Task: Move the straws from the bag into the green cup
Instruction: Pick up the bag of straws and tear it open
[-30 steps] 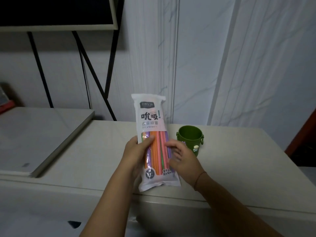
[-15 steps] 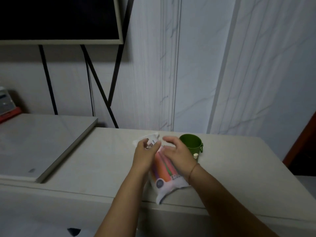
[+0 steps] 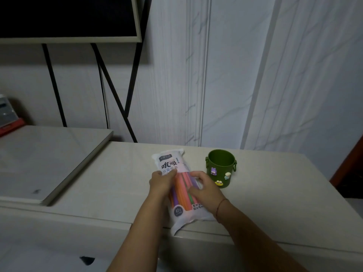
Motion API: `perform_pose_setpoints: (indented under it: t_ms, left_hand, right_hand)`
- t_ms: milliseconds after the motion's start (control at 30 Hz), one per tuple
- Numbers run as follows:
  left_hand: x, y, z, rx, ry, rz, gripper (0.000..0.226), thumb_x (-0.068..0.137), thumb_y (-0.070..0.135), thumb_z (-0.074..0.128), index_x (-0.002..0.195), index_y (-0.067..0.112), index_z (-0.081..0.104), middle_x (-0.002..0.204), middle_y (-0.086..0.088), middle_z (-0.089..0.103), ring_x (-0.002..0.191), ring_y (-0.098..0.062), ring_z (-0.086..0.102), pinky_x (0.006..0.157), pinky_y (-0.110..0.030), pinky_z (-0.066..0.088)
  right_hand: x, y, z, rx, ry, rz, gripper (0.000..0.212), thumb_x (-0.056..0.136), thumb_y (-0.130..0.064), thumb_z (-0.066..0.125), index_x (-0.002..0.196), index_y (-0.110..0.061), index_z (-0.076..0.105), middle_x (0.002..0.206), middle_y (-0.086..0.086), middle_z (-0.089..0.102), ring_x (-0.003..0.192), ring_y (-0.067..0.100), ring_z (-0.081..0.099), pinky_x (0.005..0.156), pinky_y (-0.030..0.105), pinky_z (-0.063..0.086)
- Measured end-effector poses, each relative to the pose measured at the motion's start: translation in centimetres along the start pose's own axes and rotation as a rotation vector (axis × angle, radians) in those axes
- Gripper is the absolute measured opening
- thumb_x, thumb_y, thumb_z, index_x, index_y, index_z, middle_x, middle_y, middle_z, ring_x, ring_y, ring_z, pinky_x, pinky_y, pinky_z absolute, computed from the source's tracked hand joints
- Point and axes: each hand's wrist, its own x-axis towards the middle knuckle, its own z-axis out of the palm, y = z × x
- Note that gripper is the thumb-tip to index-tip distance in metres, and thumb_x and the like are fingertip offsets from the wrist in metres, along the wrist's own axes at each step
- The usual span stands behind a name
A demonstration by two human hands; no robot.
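We hold the bag [image 3: 169, 163] of straws [image 3: 183, 190] on the bench [image 3: 275, 193], left hand [image 3: 161, 183] fingers curled round its left edge, right hand [image 3: 207, 192] fingers pinching its right side. The green cup [image 3: 220, 166] stands just right of them.

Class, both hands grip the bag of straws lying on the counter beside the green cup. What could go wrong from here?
1. The bag overhangs the edge of the counter at its near end; let go, it might slide off.
2. The cup stands close beside the right hand; a sharp tug could tip it.
3. The left hand grips too; a hard tear might scatter the straws.
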Motion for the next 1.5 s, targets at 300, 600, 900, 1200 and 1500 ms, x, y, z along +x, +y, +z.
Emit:
perform_pose_setpoints:
  t_ms: [300, 600, 900, 1200, 1500]
  left_hand:
    - [-1.6, 1.1, 0.2, -0.171, -0.065, -0.021, 0.021, 0.089, 0.019, 0.062, 0.105, 0.005, 0.062, 0.098, -0.018, 0.069, 0.077, -0.027, 0.066, 0.057, -0.028, 0.052]
    - [-5.3, 4.4, -0.4, -0.218, -0.039, 0.337, 0.027, 0.085, 0.016, 0.068, 0.11, 0.013, 0.06, 0.101, -0.005, 0.07, 0.088, -0.02, 0.07, 0.068, -0.026, 0.057]
    - [-10.0, 6.4, -1.0, -0.271, -0.185, 0.644, 0.041, 0.082, 0.022, 0.069, 0.121, 0.02, 0.058, 0.108, 0.003, 0.07, 0.098, -0.009, 0.069, 0.072, -0.018, 0.055]
    - [-13.7, 10.5, -2.6, -0.322, -0.294, 0.62, 0.062, 0.094, 0.056, 0.027, 0.115, 0.014, 0.068, 0.111, -0.002, 0.073, 0.11, -0.014, 0.066, 0.098, -0.036, 0.049]
    - [-14.1, 13.6, -2.8, 0.016, -0.375, 0.52, 0.035, 0.09, 0.041, 0.058, 0.096, 0.008, 0.07, 0.08, 0.001, 0.072, 0.083, -0.012, 0.068, 0.071, -0.022, 0.05]
  right_hand:
    - [0.3, 0.9, 0.6, 0.006, -0.065, -0.049, 0.057, 0.076, -0.001, 0.066, 0.125, -0.024, 0.047, 0.134, 0.004, 0.045, 0.124, 0.021, 0.047, 0.098, 0.041, 0.05]
    - [-0.1, -3.1, -0.5, 0.154, 0.054, -0.314, 0.044, 0.082, -0.002, 0.062, 0.117, -0.027, 0.051, 0.133, -0.003, 0.048, 0.123, 0.007, 0.047, 0.094, 0.017, 0.047]
    - [-0.9, -10.4, -3.6, 0.297, 0.169, -0.38, 0.026, 0.087, -0.019, 0.062, 0.111, -0.025, 0.057, 0.121, -0.004, 0.06, 0.111, 0.005, 0.055, 0.081, 0.014, 0.051]
    - [-2.7, -15.8, -6.1, 0.298, 0.144, -0.325, 0.018, 0.087, -0.034, 0.058, 0.09, -0.017, 0.063, 0.081, -0.007, 0.063, 0.069, -0.002, 0.058, 0.058, 0.012, 0.046]
    - [-2.9, -17.9, -7.5, 0.453, -0.015, -0.035, 0.023, 0.083, -0.033, 0.066, 0.075, -0.012, 0.059, 0.063, 0.003, 0.051, 0.059, 0.011, 0.048, 0.063, 0.025, 0.051]
